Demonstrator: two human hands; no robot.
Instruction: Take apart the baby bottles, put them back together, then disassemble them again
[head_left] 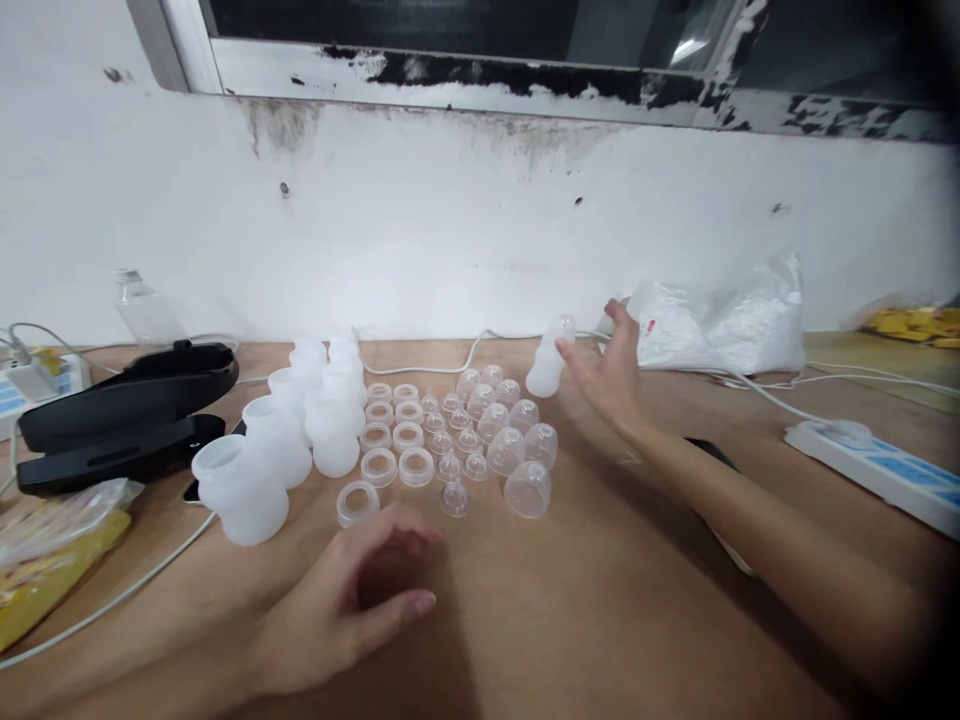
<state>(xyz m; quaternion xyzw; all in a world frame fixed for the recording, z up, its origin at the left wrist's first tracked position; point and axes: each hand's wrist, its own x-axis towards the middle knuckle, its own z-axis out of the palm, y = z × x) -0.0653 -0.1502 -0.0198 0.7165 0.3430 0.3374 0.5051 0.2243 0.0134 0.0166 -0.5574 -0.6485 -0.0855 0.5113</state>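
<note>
Only the head view here. The right grip point(609, 378) is up at a capped bottle point(546, 368) at the back of the surface point(555, 610), near the wall point(450, 230). Fingers are spread wide, not wrapped around it; the thumb looks like it's at the bottle's side, but can't tell if it's actually touching. Bottle looks a bit tilted, though that might just be the lens.

Left grip point(330, 612) is empty, loosely curled, just in front of the nearest ring point(358, 520).

What I'd worry about: a thumb nudge could tip that bottle, maybe into the clear domes point(505, 452) right beside it. The white cable point(420, 371) running behind could make a wobbly footing too. And a careless left sweep could scatter the rings, clear teats point(448, 468) or front white bottle point(244, 495), all packed pretty close.
</note>
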